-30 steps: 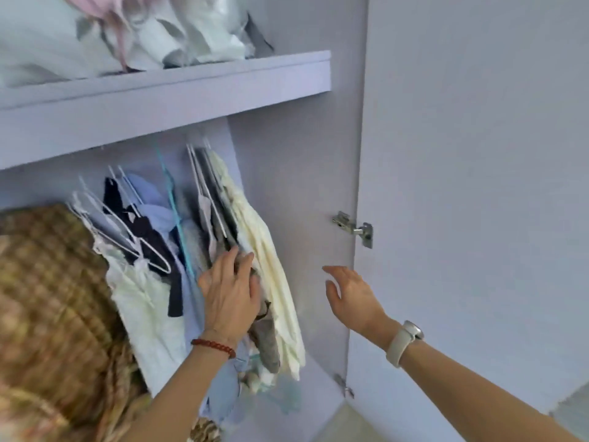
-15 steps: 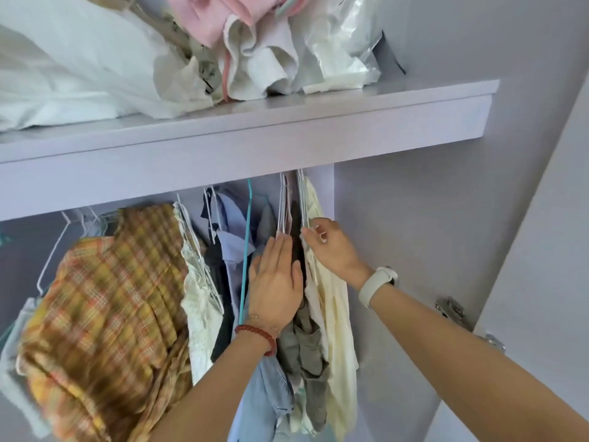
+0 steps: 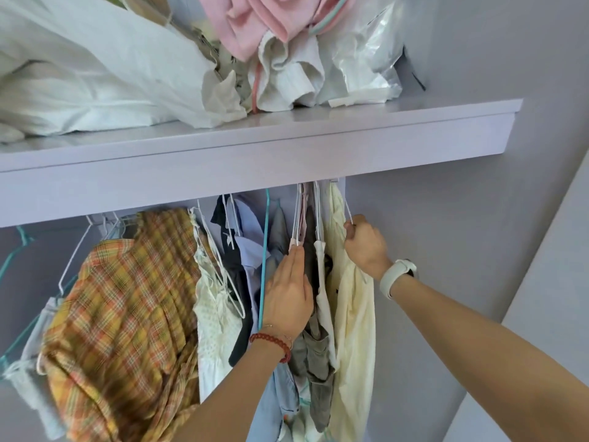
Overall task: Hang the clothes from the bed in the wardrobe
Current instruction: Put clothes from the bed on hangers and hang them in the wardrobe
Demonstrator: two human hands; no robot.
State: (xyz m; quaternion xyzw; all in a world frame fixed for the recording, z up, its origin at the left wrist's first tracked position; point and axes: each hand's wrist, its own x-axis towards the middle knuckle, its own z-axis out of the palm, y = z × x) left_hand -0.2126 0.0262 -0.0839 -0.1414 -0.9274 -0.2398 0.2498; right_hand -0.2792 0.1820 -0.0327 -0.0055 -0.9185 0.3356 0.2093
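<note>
Since half a second ago the right hand (image 3: 365,247) has shifted from the middle of the hanging clothes to the outer side of the pale yellow cotton garment (image 3: 353,314), where its curled fingers now pinch the thin white wire hanger (image 3: 348,212) carrying it. The left hand (image 3: 288,295), with a red bead bracelet (image 3: 271,341) at the wrist, stays flat with straight fingers together, pressing against the grey garments (image 3: 314,362) beside a teal hanger (image 3: 264,250). The right wrist bears a white band (image 3: 396,277). Further left hang a light blue shirt (image 3: 248,250), a white dotted top (image 3: 216,317) and an orange-yellow plaid shirt (image 3: 127,314). Above, the lilac wardrobe shelf (image 3: 255,148) holds white bedding (image 3: 95,74), pink cloth (image 3: 255,23) and a clear plastic bag (image 3: 366,49).
</note>
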